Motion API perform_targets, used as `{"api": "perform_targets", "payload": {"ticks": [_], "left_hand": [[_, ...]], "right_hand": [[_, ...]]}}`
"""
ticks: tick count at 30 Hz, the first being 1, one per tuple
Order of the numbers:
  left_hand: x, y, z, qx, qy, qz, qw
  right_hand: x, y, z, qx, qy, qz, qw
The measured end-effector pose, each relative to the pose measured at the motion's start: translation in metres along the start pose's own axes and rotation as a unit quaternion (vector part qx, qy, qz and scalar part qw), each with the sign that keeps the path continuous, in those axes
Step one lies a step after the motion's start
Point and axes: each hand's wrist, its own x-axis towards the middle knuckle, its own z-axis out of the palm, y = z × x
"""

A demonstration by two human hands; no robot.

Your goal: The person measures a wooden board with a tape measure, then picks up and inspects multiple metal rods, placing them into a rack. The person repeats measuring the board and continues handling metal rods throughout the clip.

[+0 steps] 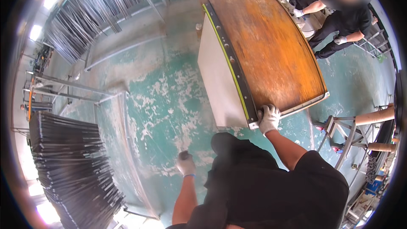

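My right hand (269, 119), in a white work glove, lies on the near corner of a workbench with a worn orange-brown wooden top (275, 42). Its fingers rest apart on the surface beside the front edge. A black strip with holes (227, 51) and a yellow-green line runs along the bench's left edge. My left hand (185, 165), also gloved, hangs low over the floor, away from the bench. Its fingers are closed around something small and dark at the fingertips, which I cannot make out.
Another person (347, 21) in dark clothes and gloves stands beyond the bench's right side. Racks of long metal strips (93, 12) stand far left, with a stack of dark bars (72, 165) near left. Cardboard rolls (375, 115) on a metal stand are at right. The green floor (157, 114) is scuffed.
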Motion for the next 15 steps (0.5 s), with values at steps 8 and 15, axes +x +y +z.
{"api": "perform_targets", "payload": {"ticks": [8, 15], "left_hand": [[0.128, 0.132, 0.020, -0.077, -0.171, 0.121, 0.975], [0.323, 0.210, -0.021, 0.019, -0.220, 0.162, 0.962]], "right_hand": [[0.018, -0.010, 0.010, -0.016, 0.040, 0.017, 0.999], [0.124, -0.128, -0.006, -0.012, 0.063, 0.155, 0.986]]}}
